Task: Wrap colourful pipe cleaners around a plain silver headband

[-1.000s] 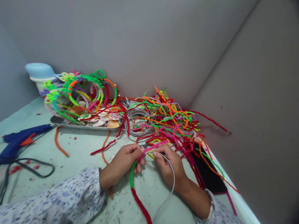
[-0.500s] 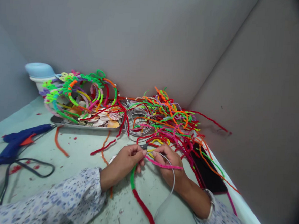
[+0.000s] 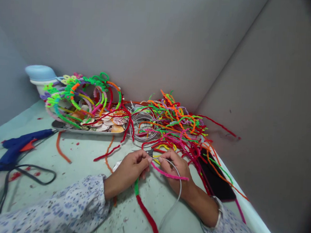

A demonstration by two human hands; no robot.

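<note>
My left hand (image 3: pixel 137 163) pinches a curved wire whose lower length is covered in green and red pipe cleaner (image 3: pixel 147 215). From the same pinch a loose pink pipe cleaner (image 3: pixel 170 174) sticks out to the right, passing in front of my other hand. The bare grey wire (image 3: pixel 180 188) runs between both hands and loops down to the red end. My right hand (image 3: pixel 177 167) grips this wire close to the left fingertips. Just behind the fingers lie pliers or scissors with a dark head (image 3: pixel 150 152) and yellow-and-red handles, partly hidden.
A tangled heap of coloured pipe cleaners (image 3: pixel 181 121) and a wire coil (image 3: pixel 144 126) lie behind. A metal tray (image 3: pixel 88 131) carries shells and finished-looking hoops (image 3: pixel 75 94). At left are a blue glue gun (image 3: pixel 24 145) with its cord and a blue-lidded container (image 3: pixel 42 74); a phone (image 3: pixel 216 180) lies right.
The wrapped red end has swung slightly left, and the pink pipe cleaner's tail has shifted a little. Both hands stay in nearly the same place with their grips kept.
</note>
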